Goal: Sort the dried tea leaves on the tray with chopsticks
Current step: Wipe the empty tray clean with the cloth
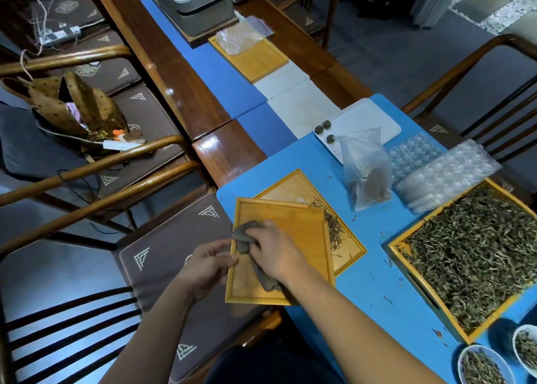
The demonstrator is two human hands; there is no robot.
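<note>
Low in the frame, the right hand (273,250) presses a grey cloth (247,238) onto an empty tray (302,229) whose edge the left hand (209,264) pinches, so sorting seems hardly begun: the dried tea leaves (473,255) fill the right-hand tray, no chopsticks visible.

The single head-worn camera looks steeply forward and down, close over the blue table (363,270) edge.
</note>
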